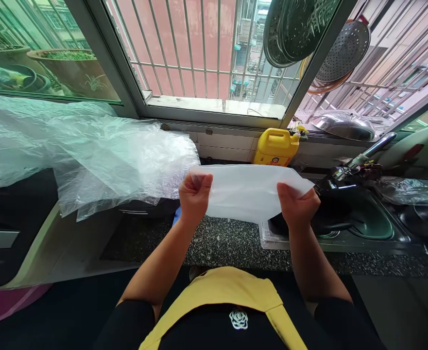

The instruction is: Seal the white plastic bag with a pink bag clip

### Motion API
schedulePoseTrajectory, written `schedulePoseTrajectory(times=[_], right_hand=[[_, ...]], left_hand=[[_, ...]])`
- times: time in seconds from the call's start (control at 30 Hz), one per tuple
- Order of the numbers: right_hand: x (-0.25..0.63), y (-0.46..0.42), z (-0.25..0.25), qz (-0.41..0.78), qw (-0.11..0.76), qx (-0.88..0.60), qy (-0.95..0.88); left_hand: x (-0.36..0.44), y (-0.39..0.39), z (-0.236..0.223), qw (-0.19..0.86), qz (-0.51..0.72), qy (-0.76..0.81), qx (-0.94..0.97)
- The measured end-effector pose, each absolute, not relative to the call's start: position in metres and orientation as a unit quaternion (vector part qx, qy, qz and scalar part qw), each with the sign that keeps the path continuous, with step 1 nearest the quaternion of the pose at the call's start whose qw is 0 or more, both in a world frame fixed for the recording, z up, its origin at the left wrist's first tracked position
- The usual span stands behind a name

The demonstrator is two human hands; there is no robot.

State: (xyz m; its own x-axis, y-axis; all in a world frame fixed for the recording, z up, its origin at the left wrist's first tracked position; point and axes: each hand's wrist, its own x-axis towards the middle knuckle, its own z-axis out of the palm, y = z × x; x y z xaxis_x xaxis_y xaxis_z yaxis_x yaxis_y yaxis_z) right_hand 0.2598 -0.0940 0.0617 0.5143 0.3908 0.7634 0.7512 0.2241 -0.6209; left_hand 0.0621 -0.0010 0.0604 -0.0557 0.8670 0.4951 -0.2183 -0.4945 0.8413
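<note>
A thin white sheet (245,194) is stretched out level between my two hands, above the counter. Its material is hard to tell from here. My left hand (195,197) pinches the left end, thumb on top. The right end is gripped by my right hand (298,201), with the thumb pressed down and a corner sticking out past the fingers. Below the sheet lies the speckled dark countertop (223,245). Near my right wrist, partly covered, is a flat clear plastic pack (272,239).
Crumpled clear plastic film (122,155) spreads over the left side. A yellow jug (276,147) stands by the wall under the window. To the right are a dark sink (374,221) and a faucet (355,165). Perforated strainers (345,51) hang at the window.
</note>
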Motion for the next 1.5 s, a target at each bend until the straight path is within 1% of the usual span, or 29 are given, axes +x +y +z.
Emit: schedulePoseTrajectory(times=[0.1,0.17,0.37,0.47,0.53,0.7,0.83,0.9,0.93,1.0,1.07,1.13,1.2,1.3,1.5], right_hand=[[0.255,-0.092,0.067,-0.17,0.618,-0.602,-0.477],[0.253,-0.091,0.068,-0.176,0.612,-0.601,-0.483],[0.258,-0.085,0.066,-0.153,0.61,-0.61,-0.481],[0.257,-0.083,0.066,-0.158,0.605,-0.615,-0.481],[0.253,-0.082,0.065,-0.161,0.601,-0.613,-0.487],[0.242,-0.081,0.062,-0.182,0.591,-0.604,-0.502],[0.243,-0.081,0.06,-0.206,0.581,-0.59,-0.522],[0.247,-0.082,0.061,-0.207,0.576,-0.588,-0.529],[0.249,-0.083,0.062,-0.205,0.574,-0.586,-0.534],[0.253,-0.085,0.064,-0.2,0.574,-0.574,-0.549],[0.256,-0.085,0.066,-0.198,0.574,-0.551,-0.572],[0.257,-0.084,0.068,-0.198,0.574,-0.526,-0.595],[0.257,-0.083,0.07,-0.196,0.572,-0.515,-0.608],[0.254,-0.083,0.069,-0.199,0.565,-0.526,-0.604],[0.243,-0.084,0.05,-0.212,0.582,-0.511,-0.596]], left_hand=[[0.061,-0.002,0.059,0.386,0.682,0.313,0.537],[0.058,0.002,0.055,0.391,0.684,0.324,0.524],[0.05,0.019,0.034,0.498,0.599,0.31,0.545],[0.054,0.015,0.027,0.529,0.556,0.358,0.532],[0.061,0.007,0.028,0.526,0.549,0.39,0.52],[0.081,-0.007,0.029,0.483,0.591,0.404,0.505],[0.072,0.001,0.022,0.477,0.558,0.382,0.561],[0.059,0.011,0.027,0.426,0.581,0.363,0.591],[0.052,0.016,0.033,0.373,0.61,0.355,0.603],[0.043,0.025,0.052,0.226,0.647,0.328,0.651],[0.043,0.029,0.075,0.1,0.609,0.262,0.742],[0.052,0.029,0.094,0.031,0.533,0.192,0.824],[0.065,0.026,0.106,-0.002,0.481,0.172,0.86],[0.083,0.022,0.112,-0.008,0.452,0.199,0.87],[0.093,0.014,0.111,0.029,0.495,0.282,0.822]])
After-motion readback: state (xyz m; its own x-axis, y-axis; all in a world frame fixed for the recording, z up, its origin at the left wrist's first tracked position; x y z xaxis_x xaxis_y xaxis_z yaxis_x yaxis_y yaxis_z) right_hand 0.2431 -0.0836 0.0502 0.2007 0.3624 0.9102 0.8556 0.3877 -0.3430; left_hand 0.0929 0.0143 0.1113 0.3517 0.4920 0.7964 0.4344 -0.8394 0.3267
